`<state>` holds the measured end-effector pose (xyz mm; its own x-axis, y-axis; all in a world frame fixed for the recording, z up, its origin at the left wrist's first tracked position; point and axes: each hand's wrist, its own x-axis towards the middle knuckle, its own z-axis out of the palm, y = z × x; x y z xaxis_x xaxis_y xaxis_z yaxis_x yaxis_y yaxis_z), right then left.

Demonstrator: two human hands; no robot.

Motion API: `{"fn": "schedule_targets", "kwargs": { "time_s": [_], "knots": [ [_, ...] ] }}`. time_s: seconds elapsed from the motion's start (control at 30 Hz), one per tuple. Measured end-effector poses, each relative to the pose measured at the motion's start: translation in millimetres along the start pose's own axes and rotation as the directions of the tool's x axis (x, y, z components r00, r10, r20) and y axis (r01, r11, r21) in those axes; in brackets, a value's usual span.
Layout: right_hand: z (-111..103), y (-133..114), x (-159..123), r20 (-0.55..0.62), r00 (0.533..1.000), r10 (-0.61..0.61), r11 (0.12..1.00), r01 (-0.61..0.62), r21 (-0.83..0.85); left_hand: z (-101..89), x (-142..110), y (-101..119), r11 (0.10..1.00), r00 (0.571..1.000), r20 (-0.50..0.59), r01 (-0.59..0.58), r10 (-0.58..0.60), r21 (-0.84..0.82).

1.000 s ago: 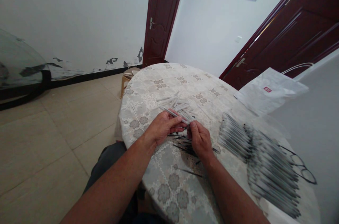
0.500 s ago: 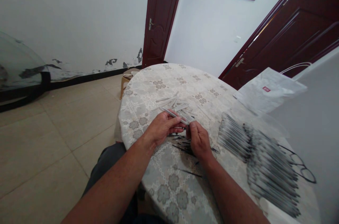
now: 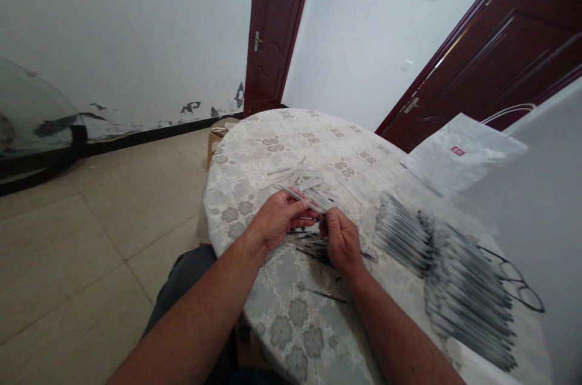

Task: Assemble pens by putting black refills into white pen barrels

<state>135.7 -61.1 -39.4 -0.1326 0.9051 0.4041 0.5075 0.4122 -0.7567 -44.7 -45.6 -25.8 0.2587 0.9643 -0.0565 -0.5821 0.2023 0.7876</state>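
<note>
A slim grey pen barrel (image 3: 295,194) lies across the fingers of my left hand (image 3: 279,218), with my thumb pressed on it. My right hand (image 3: 341,236) is closed in a pinch at the barrel's right end; whatever small part sits between those fingertips is hidden. Just beyond my hands is a loose pile of pale pen barrels (image 3: 297,176). Thin black pen parts (image 3: 313,247) lie scattered below and partly under my hands, with one dark stick (image 3: 327,296) apart, nearer to me.
To the right, rows of grey pens with dark ends (image 3: 473,288) are stacked beside another bundle (image 3: 402,233). Glasses (image 3: 522,288) rest near the right edge. Behind them is a white bag (image 3: 464,151). A patterned cloth (image 3: 300,136) covers the round table.
Hardly anything differs. Both hands keep their hold at the same spot, and the view has shifted very slightly.
</note>
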Motion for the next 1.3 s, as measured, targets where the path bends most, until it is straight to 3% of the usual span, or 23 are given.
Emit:
{"fn": "schedule_targets", "kwargs": {
  "time_s": [0.17, 0.37, 0.5, 0.67, 0.83, 1.1, 1.3],
  "knots": [
    [-0.9, 1.8, -2.0, -0.072, 0.997, -0.018, 0.999, 0.020, 0.037, 0.7, 0.0, 0.0, 1.000, 1.000, -0.021, -0.015, 0.014, -0.014],
    [1.2, 0.0, -0.4, -0.008, 0.997, -0.074, 0.993, 0.073, -0.088, -0.8, 0.9, -1.5, 1.000, 1.000, 0.005, -0.005, 0.005, 0.000],
    [1.6, 0.8, -1.4, 0.019, 0.999, -0.037, 0.998, 0.038, -0.047, -1.3, 1.1, -2.2, 1.000, 1.000, 0.011, 0.007, -0.007, 0.010],
    [1.2, 2.3, -3.4, -0.038, 0.998, -0.048, 0.999, 0.048, 0.007, -0.7, 0.7, -2.8, 1.000, 1.000, 0.018, -0.015, 0.015, 0.001],
    [1.1, -1.0, -1.9, -0.023, 0.996, -0.083, 0.995, 0.081, -0.050, 0.9, -0.2, -2.0, 1.000, 1.000, 0.010, -0.011, 0.011, 0.014],
    [0.8, -0.9, -2.2, 0.032, 0.999, -0.023, 0.999, 0.024, -0.026, 0.3, -0.4, -3.1, 0.999, 1.000, 0.013, 0.005, -0.005, 0.044],
    [-1.4, -3.9, -1.0, 0.047, 0.998, -0.031, 0.992, 0.036, -0.123, -1.9, 2.1, -3.9, 0.994, 1.000, 0.012, -0.016, 0.015, 0.108]
  ]
}}
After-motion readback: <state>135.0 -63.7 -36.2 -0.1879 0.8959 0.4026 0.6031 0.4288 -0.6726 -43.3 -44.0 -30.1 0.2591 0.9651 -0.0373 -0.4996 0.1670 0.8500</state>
